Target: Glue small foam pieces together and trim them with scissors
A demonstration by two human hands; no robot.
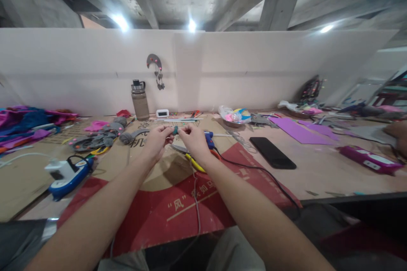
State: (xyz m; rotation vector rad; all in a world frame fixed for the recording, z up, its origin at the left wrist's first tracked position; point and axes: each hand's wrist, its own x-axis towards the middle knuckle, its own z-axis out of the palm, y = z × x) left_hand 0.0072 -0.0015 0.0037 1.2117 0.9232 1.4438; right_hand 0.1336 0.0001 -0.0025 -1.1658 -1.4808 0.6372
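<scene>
Between the fingertips of both hands, above the cardboard, is a small dark teal piece, perhaps felt; its exact shape is too small to tell. My left hand pinches it from the left, thumb and forefinger together. From the right, my right hand pinches it as well. Below my right wrist lie scissors with yellow handles, partly covered. A blue tool with a black cord, looking like a glue gun, sits just beyond that wrist. A thin grey string runs down over the red part of the cardboard.
A black phone and purple sheets lie right. Left are a blue power strip, grey felt pieces and cloth scraps. A bottle stands behind. Another person's hand is at far right.
</scene>
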